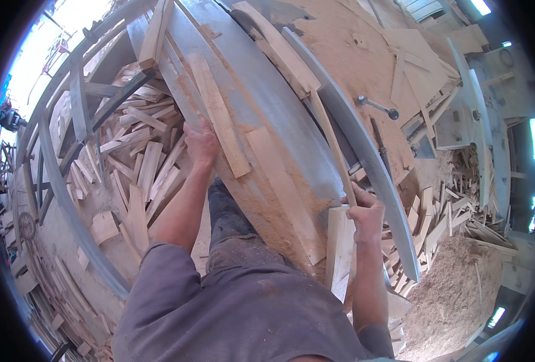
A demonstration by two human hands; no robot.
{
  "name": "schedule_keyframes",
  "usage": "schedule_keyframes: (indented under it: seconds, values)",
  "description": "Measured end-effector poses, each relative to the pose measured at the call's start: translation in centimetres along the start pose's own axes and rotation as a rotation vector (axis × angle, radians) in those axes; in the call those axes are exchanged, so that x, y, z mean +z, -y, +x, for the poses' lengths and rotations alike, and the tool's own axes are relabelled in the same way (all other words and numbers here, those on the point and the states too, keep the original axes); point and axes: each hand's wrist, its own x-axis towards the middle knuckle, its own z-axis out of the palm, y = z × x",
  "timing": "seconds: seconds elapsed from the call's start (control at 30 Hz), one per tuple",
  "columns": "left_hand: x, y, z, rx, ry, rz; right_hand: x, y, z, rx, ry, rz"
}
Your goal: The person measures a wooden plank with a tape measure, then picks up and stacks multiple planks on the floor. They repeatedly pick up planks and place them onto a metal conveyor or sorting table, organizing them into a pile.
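Observation:
My right hand [367,210] is closed on the near end of a thin wooden strip [329,136]. The strip runs away from me between the grey metal saw table [267,84] and a long curved metal rail [364,127]. At its far end the strip meets a thicker wooden plank [279,45]. On the other side, my left hand [201,143] curls at the table's left edge, its fingertips partly hidden. Beside it a short pale board [218,114] lies on the table, and a longer flat board [285,193] lies nearer to me in sawdust.
Heaped wood offcuts [150,163] fill the floor at left, by a curved metal frame [68,187]. More offcuts [430,217] and a sawdust pile [454,295] lie at right. An upright wood block [338,247] stands beside my right forearm. A metal handle [377,107] sticks out beyond the rail.

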Motion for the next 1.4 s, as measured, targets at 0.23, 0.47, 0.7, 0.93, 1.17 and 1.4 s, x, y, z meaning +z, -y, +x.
schedule_keyframes:
  seconds: [0.23, 0.47, 0.7, 0.93, 1.17, 1.4]
  values:
    - [-0.1, -0.5, -1.6, -0.038, 0.042, 0.002, 2.2, 0.5, 1.5, -0.003, -0.017, 0.004]
    - [0.0, -0.6, -3.5, -0.047, 0.017, 0.034, 3.5, 1.4, 2.9, 0.002, -0.031, -0.029]
    - [0.3, -0.2, -4.6, -0.080, 0.024, 0.036, 5.1, 2.8, 4.4, 0.025, -0.009, 0.052]
    - [0.0, -1.2, 1.3, 0.005, 0.005, 0.050, 3.9, 2.8, 5.9, 0.011, 0.044, 0.039]
    - [0.0, -1.8, 5.5, -0.048, -0.019, 0.161, 4.3, 2.0, 7.0, 0.026, 0.053, 0.000]
    - [-0.4, -2.9, 4.6, -0.040, -0.052, 0.134, 5.4, 1.8, 7.6, 0.016, 0.043, 0.056]
